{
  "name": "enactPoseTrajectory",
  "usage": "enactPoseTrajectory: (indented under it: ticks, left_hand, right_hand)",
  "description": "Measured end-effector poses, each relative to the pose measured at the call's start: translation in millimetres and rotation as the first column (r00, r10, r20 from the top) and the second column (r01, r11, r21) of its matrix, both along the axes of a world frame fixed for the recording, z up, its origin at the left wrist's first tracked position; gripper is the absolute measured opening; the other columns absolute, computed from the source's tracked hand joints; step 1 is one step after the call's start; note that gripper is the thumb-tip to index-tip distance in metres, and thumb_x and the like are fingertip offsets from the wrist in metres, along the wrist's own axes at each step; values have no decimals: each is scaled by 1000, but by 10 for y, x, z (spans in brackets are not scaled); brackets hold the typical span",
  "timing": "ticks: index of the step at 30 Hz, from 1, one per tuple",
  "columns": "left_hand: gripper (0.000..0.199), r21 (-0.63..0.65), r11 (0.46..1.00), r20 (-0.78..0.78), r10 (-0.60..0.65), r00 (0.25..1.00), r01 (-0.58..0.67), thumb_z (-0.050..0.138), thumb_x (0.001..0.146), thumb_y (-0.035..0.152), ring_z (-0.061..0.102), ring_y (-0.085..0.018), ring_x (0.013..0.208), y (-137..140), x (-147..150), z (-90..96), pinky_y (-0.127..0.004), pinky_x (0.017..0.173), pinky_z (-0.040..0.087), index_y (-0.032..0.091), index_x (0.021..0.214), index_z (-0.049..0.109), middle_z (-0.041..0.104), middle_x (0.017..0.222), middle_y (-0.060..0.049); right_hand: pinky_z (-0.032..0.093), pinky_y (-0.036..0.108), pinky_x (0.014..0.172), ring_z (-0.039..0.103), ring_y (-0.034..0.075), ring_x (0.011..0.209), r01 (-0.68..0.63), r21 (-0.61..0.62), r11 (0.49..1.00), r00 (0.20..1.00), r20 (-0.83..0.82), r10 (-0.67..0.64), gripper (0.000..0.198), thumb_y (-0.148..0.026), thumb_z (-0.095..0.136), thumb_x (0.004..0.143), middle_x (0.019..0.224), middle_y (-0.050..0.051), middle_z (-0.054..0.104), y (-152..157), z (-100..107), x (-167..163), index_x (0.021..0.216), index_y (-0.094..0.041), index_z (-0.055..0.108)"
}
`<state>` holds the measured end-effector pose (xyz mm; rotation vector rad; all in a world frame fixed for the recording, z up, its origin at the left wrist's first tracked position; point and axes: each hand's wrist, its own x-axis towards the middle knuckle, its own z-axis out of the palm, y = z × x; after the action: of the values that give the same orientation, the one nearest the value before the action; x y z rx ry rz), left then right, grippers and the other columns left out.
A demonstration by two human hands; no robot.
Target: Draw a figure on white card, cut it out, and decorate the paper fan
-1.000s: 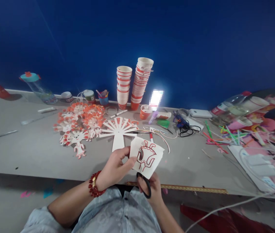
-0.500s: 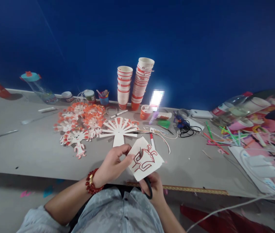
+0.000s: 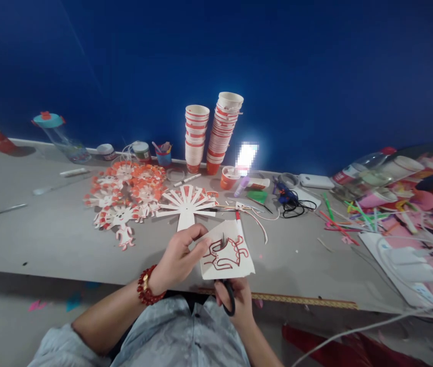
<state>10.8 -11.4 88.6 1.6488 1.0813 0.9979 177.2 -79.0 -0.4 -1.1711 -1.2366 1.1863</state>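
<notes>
Turned clockwise since the earlier frame, the paper (image 3: 227,259) pinched by the left hand (image 3: 178,256) could slip, making the scissors (image 3: 232,296) gripped by the right hand (image 3: 242,296) nick the red outline (image 3: 236,250).

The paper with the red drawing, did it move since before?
Yes, the paper turned clockwise: its drawn legs pointed toward the blue wall before, and now point right, along the table.

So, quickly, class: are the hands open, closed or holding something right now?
Left hand: closed, pinching the paper at its edge.
Right hand: holding the scissors by their black handle.
</notes>
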Motion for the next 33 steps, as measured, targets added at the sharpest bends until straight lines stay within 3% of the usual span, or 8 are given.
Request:
enactPoseTrajectory:
  ticks: [11,21,27,33]
  left_hand:
    - [21,9,1000,-74,-3,997,3,45,95,29,46,-12,67,-10,-23,26,-21,62,36,18,77,50,50,71,3]
    - [23,2,1000,-33,1,999,-1,46,95,29,43,-11,66,-25,5,18,-22,62,35,18,75,48,47,70,3]
    - [22,9,1000,-61,8,998,-8,45,94,28,43,-11,66,-14,3,9,-22,62,35,18,75,47,46,70,3]
    - [21,-4,1000,-120,-21,993,20,45,94,28,44,-12,66,8,-32,52,-21,61,35,18,76,49,49,70,3]
  right_hand:
    - [36,21,35,39,9,33,-24,-46,999,1000,6,25,37,-50,69,77,40,-3,47,11,88,-28,61,-17,61]
    - [41,22,34,41,10,32,-48,-108,993,999,-25,45,46,-57,67,76,40,-3,47,21,127,-37,53,-21,50]
    - [42,22,33,42,9,31,-46,-108,993,998,-49,41,47,-61,67,75,41,-3,48,32,105,-29,57,-19,54]
    - [38,22,31,40,10,29,-37,-70,997,999,28,39,43,-56,66,78,38,-3,47,20,24,25,58,-18,59]
